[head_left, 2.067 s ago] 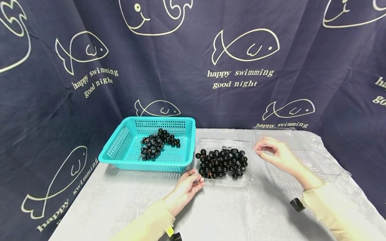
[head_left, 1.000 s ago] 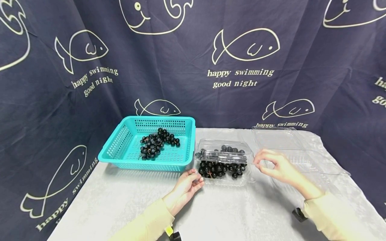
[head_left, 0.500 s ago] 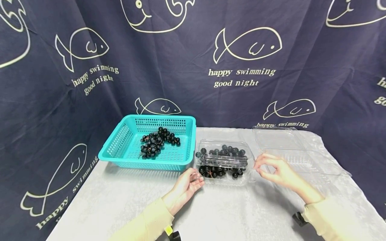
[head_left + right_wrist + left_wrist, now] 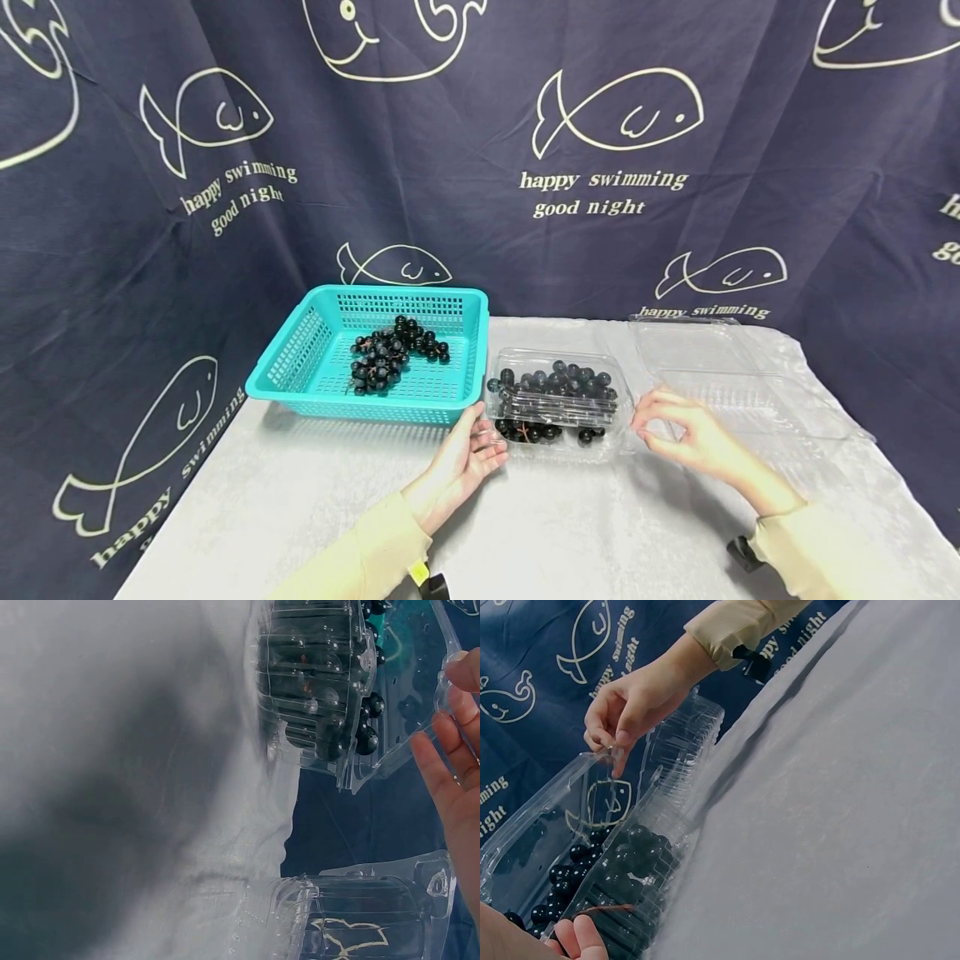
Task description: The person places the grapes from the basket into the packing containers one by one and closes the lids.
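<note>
A clear plastic clamshell box (image 4: pixel 558 454) stands on the table, holding dark grapes (image 4: pixel 528 432). Its hinged clear lid (image 4: pixel 562 362) is tilted partway down over them. My right hand (image 4: pixel 686 429) pinches the lid's right front corner between thumb and fingers, also plain in the left wrist view. At the box's left front corner my left hand (image 4: pixel 457 462) holds the side, thumb raised along the edge and fingers loosely curled at the front. The right wrist view shows grapes through the box's ribbed wall (image 4: pixel 311 682).
Left of the box, a turquoise perforated basket (image 4: pixel 375 412) holds more bunches of dark grapes (image 4: pixel 382 362). Clear, open clamshell packaging (image 4: pixel 750 400) lies to the right, behind my right hand. A dark blue curtain with fish prints (image 4: pixel 450 183) hangs behind the white-covered table (image 4: pixel 555 533).
The lid has swung forward and down over the grapes, my right hand moving toward me with it. My left thumb has lifted slightly; the left hand otherwise stays at the corner.
</note>
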`<state>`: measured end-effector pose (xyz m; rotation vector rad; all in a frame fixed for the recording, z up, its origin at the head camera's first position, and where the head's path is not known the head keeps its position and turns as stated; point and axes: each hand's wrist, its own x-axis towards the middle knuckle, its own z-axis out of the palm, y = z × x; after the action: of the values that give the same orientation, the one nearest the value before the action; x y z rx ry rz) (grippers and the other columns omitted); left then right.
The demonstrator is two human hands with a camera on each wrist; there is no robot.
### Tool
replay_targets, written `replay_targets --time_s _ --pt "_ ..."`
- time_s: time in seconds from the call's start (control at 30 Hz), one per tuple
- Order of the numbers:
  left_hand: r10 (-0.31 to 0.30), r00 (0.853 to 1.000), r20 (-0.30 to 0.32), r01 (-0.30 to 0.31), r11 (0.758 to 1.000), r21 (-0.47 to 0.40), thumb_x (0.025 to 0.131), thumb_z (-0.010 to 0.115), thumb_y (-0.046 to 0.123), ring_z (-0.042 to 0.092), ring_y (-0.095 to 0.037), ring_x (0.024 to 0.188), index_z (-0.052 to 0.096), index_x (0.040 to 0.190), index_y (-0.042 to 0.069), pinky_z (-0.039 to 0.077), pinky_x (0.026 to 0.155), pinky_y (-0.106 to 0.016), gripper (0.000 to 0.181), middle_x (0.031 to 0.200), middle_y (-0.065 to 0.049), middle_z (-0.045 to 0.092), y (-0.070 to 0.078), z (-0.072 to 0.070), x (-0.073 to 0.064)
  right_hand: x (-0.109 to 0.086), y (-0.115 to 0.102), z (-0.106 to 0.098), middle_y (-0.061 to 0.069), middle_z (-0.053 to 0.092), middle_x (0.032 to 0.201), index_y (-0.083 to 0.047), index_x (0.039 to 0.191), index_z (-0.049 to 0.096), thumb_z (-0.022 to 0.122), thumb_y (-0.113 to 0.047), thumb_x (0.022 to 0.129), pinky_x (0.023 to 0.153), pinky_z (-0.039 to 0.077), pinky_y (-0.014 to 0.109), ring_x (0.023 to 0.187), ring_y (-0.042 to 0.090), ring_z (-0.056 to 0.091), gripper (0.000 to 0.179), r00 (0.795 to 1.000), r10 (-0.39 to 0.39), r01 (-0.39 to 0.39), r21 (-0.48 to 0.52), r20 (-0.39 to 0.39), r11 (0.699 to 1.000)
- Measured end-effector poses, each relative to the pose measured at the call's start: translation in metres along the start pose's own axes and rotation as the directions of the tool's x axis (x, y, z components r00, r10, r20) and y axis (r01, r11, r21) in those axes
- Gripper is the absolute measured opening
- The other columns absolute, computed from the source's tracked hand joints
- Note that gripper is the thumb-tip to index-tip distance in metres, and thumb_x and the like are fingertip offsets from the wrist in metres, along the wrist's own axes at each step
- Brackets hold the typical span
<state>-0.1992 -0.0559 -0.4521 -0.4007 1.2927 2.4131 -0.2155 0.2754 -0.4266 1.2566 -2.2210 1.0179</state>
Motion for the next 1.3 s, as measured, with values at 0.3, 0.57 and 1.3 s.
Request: replay_targets --time_s 0.3,0.57,1.3 --pt "-0.01 1.0 0.004 0.01 0.998 0.06 0.086 0.062 0.046 0.05 -0.028 0.096 0.036 0.124 -0.004 0.043 0.1 -0.047 0.067 0.108 -0.015 0.04 0.001 0.001 0.0 -0.002 -0.001 0.003 -0.004 0.064 0.092 -0.023 0.093 0.067 0.073 0.012 0.061 0.094 0.039 0.013 0.094 0.01 0.054 0.048 1.0 -0.002 0.002 -0.02 -0.01 1.0" --pt "0.017 1.0 0.014 -0.018 0.997 0.074 0.091 0.058 0.035 0.05 -0.027 0.094 0.038 0.135 -0.004 0.046 0.098 -0.045 0.062 0.115 -0.02 0.037 0.0 -0.001 0.001 -0.003 -0.006 0.003 -0.005 0.065 0.095 -0.016 0.097 0.067 0.068 0.012 0.07 0.093 0.039 0.012 0.094 0.008 0.057 0.039 0.995 0.095 -0.095 -0.047 -0.016 0.994" --pt "0.117 0.993 0.012 -0.116 0.968 0.224 0.093 0.052 0.034 0.046 -0.019 0.096 0.041 0.132 0.004 0.046 0.083 -0.035 0.05 0.127 -0.016 0.038 0.001 -0.001 0.003 0.001 -0.026 0.018 0.021 0.057 0.105 0.01 0.131 0.043 0.058 -0.001 0.086 0.074 0.053 0.017 0.08 -0.002 0.057 0.048 0.63 0.776 -0.764 0.174 -0.002 0.621"
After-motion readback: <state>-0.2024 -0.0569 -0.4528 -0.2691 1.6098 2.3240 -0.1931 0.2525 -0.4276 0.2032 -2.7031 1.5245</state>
